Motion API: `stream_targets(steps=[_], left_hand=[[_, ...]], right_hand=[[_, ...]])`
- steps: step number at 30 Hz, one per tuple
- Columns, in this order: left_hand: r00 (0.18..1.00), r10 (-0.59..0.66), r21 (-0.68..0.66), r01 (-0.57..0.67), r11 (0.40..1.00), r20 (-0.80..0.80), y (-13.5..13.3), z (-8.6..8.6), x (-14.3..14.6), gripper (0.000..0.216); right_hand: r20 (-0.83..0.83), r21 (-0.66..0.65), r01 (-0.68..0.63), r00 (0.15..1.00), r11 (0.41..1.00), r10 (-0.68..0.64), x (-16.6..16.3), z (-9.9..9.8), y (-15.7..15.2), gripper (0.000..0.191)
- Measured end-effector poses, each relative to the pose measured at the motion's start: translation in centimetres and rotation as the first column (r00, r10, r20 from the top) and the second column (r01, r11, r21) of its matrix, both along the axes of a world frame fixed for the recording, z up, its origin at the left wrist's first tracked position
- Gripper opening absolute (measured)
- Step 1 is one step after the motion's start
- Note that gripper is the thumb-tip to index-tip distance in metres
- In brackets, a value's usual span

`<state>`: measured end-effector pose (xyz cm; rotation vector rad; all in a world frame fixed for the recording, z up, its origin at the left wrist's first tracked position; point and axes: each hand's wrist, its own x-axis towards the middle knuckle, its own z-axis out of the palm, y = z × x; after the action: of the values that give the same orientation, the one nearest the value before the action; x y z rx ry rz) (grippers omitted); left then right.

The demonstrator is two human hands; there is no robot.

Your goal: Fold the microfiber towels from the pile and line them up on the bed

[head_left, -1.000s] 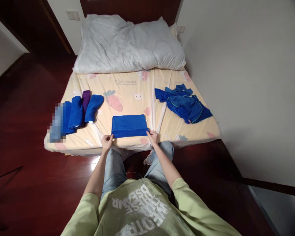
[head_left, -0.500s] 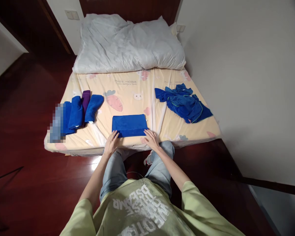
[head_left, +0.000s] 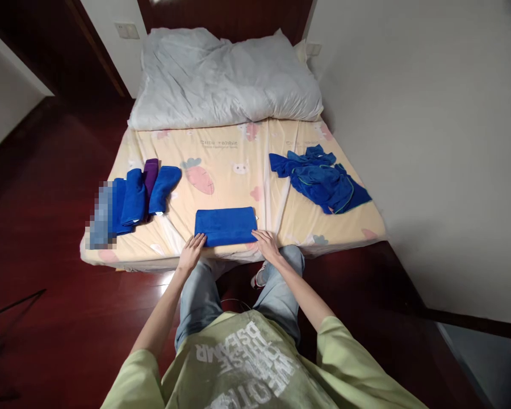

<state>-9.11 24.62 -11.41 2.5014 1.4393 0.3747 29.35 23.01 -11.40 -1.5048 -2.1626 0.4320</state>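
A folded blue towel [head_left: 225, 225] lies flat near the front edge of the bed, right before me. My left hand [head_left: 192, 251] grips its near left corner, fingers on top of the cloth. At the near right corner, my right hand [head_left: 266, 244] holds the edge with its fingertips. Both thumbs are mostly hidden. A small white tag pokes out at the towel's right side.
Rolled or folded blue cloths [head_left: 133, 196] and a purple one [head_left: 150, 173] lie at the left, beside a pixelated patch. Crumpled blue cloths [head_left: 321, 182] lie at the right. A white quilt [head_left: 225, 79] is heaped at the head of the bed [head_left: 221, 162].
The folded blue towel has slid slightly toward me, with both hands at its near corners. Its front fold looks flatter. The other cloths have stayed put.
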Motion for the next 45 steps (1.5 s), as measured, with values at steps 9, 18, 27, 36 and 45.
stream_targets(steps=[9,18,27,36,45], left_hand=[[0.867,0.222,-0.104,-0.196,0.975,0.447,0.3,-0.6,-0.6,0.052],[0.570,0.609,-0.376,-0.482,0.791,0.552,1.4,-0.8,0.5,0.054],[0.530,0.701,-0.394,-0.584,0.710,0.477,1.1,-0.5,0.8,0.054],[0.599,0.680,-0.356,-0.580,0.732,0.423,1.2,-0.6,0.8,0.043],[0.872,0.260,0.034,-0.300,0.953,0.414,0.6,1.9,1.8,0.045]], right_hand=[[-0.460,-0.184,0.268,0.827,0.946,-0.324,0.1,-1.4,0.2,0.040],[-0.598,-0.345,0.397,0.606,0.851,-0.525,-0.4,-2.5,1.5,0.043],[-0.644,-0.385,0.436,0.504,0.813,-0.575,-0.9,-2.4,1.8,0.044],[-0.605,-0.369,0.448,0.549,0.815,-0.576,-1.3,-2.8,1.9,0.036],[-0.199,0.066,0.248,0.952,0.967,-0.231,-1.1,1.6,1.0,0.052]])
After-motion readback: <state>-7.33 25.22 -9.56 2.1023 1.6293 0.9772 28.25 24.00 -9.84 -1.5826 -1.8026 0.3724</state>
